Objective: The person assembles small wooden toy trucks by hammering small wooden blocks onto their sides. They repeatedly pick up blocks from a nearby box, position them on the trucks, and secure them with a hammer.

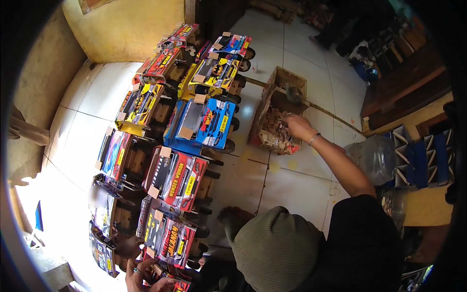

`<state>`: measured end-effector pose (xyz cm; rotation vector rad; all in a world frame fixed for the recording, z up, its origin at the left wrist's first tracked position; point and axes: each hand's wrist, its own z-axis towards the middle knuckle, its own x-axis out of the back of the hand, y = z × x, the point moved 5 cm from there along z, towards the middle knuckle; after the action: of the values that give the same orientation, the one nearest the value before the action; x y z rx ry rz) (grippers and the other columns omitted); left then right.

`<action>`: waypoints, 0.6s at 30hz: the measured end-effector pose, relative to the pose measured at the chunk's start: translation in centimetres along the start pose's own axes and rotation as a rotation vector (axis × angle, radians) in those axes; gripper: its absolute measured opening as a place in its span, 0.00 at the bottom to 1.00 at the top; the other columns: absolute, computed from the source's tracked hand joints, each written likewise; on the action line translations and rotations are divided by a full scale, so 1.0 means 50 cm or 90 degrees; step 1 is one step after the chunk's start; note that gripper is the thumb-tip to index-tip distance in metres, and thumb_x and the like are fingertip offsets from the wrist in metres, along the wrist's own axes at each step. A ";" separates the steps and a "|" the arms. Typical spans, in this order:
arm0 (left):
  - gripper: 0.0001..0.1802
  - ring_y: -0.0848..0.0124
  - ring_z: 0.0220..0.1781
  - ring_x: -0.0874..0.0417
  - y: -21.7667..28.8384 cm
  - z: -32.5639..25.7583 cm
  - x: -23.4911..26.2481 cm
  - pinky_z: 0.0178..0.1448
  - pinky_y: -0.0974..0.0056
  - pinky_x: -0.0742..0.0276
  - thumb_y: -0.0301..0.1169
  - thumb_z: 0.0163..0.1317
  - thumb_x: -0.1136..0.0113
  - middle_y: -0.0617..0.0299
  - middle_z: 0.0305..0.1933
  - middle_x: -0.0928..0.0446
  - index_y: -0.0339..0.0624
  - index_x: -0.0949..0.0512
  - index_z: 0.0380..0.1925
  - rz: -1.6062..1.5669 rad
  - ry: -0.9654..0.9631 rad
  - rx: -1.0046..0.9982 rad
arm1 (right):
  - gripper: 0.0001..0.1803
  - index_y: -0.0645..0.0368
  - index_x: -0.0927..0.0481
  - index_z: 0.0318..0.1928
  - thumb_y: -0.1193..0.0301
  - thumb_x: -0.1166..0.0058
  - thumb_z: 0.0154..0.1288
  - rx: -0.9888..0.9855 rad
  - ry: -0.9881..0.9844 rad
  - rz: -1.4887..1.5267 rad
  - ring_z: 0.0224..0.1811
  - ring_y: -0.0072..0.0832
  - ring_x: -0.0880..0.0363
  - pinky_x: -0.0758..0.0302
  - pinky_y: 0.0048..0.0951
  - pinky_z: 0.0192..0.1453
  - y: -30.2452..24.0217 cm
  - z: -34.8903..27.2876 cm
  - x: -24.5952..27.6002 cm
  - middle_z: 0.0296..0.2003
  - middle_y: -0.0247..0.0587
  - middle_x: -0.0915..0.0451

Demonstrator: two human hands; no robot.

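White tiles (pixel 307 185) meet a yellow wall (pixel 131 31); fingers (pixel 137 269) curl by a toy truck (pixel 181 286), grip unclear.

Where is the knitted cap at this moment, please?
In the head view, the cap is low, right of centre, worn by a co-worker, right of the toy trucks.

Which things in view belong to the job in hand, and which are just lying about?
Likely part of the job:
Red toy truck by the person's left hand and right hand
Rows of toy trucks
Wooden box of brown pieces, with a co-worker's hand reaching in

Apparently just lying about:
Clear plastic container
Blue, white-edged dividers
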<state>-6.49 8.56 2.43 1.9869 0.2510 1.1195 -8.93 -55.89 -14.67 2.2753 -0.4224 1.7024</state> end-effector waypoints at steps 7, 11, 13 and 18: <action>0.27 0.76 0.33 0.29 -0.003 -0.009 0.003 0.37 0.69 0.30 0.25 0.54 0.21 0.65 0.39 0.30 0.38 0.20 0.55 -0.014 0.028 0.048 | 0.12 0.68 0.13 0.38 0.73 0.36 0.56 -0.019 0.033 -0.039 0.47 0.56 0.15 0.17 0.51 0.50 0.021 0.025 -0.030 0.42 0.63 0.16; 0.28 0.76 0.33 0.30 -0.008 -0.016 0.007 0.38 0.69 0.31 0.25 0.55 0.22 0.65 0.37 0.30 0.38 0.20 0.56 -0.011 0.029 0.064 | 0.12 0.67 0.14 0.40 0.73 0.37 0.57 -0.017 0.050 -0.030 0.49 0.56 0.15 0.17 0.50 0.51 0.037 0.036 -0.023 0.42 0.64 0.15; 0.28 0.76 0.33 0.30 -0.012 -0.018 0.006 0.38 0.69 0.31 0.25 0.55 0.22 0.66 0.37 0.29 0.38 0.20 0.56 -0.011 0.023 0.072 | 0.12 0.65 0.13 0.42 0.71 0.37 0.60 -0.045 0.025 0.029 0.50 0.57 0.16 0.18 0.50 0.53 0.047 0.039 -0.016 0.44 0.63 0.15; 0.29 0.76 0.33 0.30 -0.011 -0.016 0.004 0.37 0.69 0.30 0.24 0.55 0.22 0.67 0.34 0.28 0.38 0.20 0.58 -0.017 0.027 0.051 | 0.18 0.60 0.13 0.50 0.61 0.34 0.66 -0.015 0.002 0.215 0.46 0.47 0.13 0.18 0.43 0.46 0.025 0.001 0.055 0.47 0.51 0.13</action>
<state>-6.87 9.47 2.37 2.0263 0.3480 1.1512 -8.63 -57.24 -11.97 2.2846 -0.8638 1.8374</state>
